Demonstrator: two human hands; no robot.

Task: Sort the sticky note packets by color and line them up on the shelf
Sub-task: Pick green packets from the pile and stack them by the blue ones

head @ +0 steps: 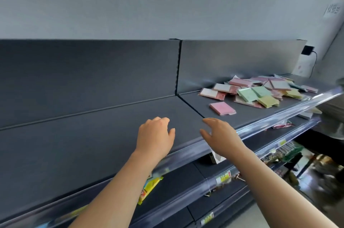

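Observation:
A jumbled pile of sticky note packets [260,89] in pink, green and yellow lies on the right part of the dark top shelf [93,144]. One pink packet [222,108] lies apart, nearer the front. Over the shelf's front edge, left of the pile, my left hand [155,136] hovers with fingers loosely curled and holds nothing. My right hand [220,136] reaches forward beside it, fingers straight and empty, short of the pink packet.
A clear plastic price rail [279,114] runs along the shelf front. Lower shelves hold a yellow packet [149,188], price tags and assorted goods. A black adapter with a cable [308,50] hangs at the shelf's right end. A grey back panel rises behind the shelf.

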